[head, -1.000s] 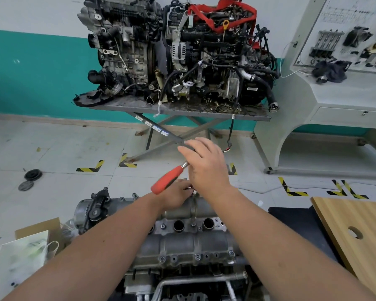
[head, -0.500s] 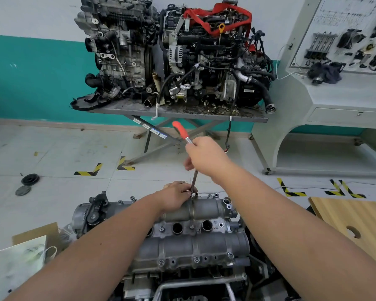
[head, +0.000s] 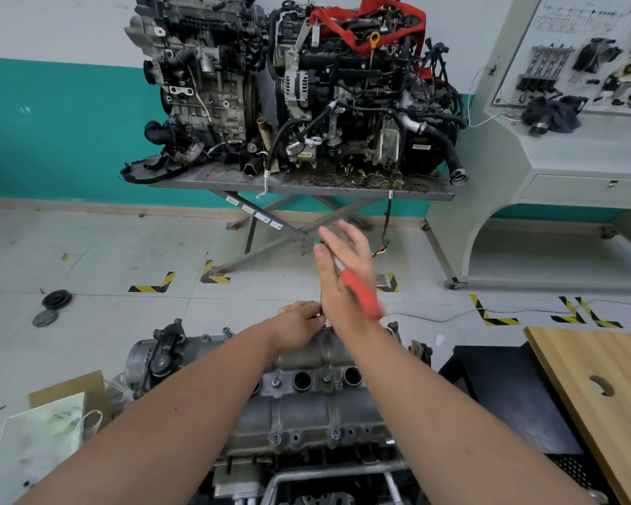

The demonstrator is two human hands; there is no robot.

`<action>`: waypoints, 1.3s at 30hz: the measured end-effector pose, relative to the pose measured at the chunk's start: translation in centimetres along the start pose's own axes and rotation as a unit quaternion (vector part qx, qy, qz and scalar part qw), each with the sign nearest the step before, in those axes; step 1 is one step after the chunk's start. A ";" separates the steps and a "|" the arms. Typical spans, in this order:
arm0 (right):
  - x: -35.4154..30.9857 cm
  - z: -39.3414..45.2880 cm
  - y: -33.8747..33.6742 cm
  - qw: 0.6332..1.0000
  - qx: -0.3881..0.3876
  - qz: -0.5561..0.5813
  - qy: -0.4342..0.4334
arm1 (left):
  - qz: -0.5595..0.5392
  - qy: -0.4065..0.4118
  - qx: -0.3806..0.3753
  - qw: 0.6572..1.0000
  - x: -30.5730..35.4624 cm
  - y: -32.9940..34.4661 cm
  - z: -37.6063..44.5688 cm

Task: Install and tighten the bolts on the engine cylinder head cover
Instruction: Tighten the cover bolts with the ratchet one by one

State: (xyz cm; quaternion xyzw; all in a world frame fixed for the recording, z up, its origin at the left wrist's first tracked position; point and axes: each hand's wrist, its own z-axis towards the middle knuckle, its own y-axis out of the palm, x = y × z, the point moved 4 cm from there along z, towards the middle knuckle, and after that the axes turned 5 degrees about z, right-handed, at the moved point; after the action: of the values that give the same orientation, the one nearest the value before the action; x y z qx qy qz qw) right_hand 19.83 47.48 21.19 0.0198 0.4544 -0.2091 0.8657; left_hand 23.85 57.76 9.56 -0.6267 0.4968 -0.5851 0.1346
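- The left hand pinched something small, too hidden to name, at the cylinder head cover's far edge.
- The right hand, fingers straight, its grip released, carried the blurred red-handled tool just above.

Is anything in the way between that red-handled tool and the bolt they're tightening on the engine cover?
Nothing visible blocks it. The left hand holds the tool's lower end at the cylinder head cover's far edge; the right hand works the red-handled wrench above.
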 end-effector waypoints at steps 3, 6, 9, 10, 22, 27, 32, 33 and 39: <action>-1.2 0.3 0.4 0.944 -0.067 -0.230 -0.225 | 0.002 0.016 0.002 1.000 0.5 -0.1 -0.3; -2.3 1.3 0.5 0.878 -0.119 -0.383 -0.260 | 0.025 -0.006 -0.013 1.000 0.6 -0.1 -0.3; -2.8 1.9 1.1 0.803 -0.227 -0.515 -0.196 | 0.039 -0.016 -0.021 0.999 0.4 -0.1 -0.2; -3.0 2.1 1.2 0.796 -0.271 -0.519 -0.156 | 0.041 -0.011 -0.024 0.999 0.5 -0.1 -0.2; -0.9 2.0 1.2 0.809 -0.116 0.326 0.474 | 0.026 0.021 -0.008 0.999 0.2 0.0 -0.2; 0.3 1.5 1.9 0.785 -0.016 0.383 0.486 | 0.030 0.002 -0.017 0.999 -0.4 0.3 0.1; 0.8 2.2 1.5 0.782 0.035 0.382 0.491 | 0.040 -0.005 -0.019 0.999 -0.4 0.4 0.3; 1.0 2.4 1.4 0.773 0.056 0.393 0.495 | 0.041 -0.010 -0.020 0.999 -0.4 0.4 0.2; 1.3 2.4 1.6 0.742 0.126 0.428 0.501 | 0.042 -0.020 -0.030 0.998 -0.4 0.4 0.0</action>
State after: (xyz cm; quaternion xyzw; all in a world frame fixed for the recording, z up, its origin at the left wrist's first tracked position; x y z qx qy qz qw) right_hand 22.96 47.93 21.32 0.4227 0.7359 0.1682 0.5014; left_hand 23.73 57.92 9.01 -0.6208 0.5368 -0.5513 0.1503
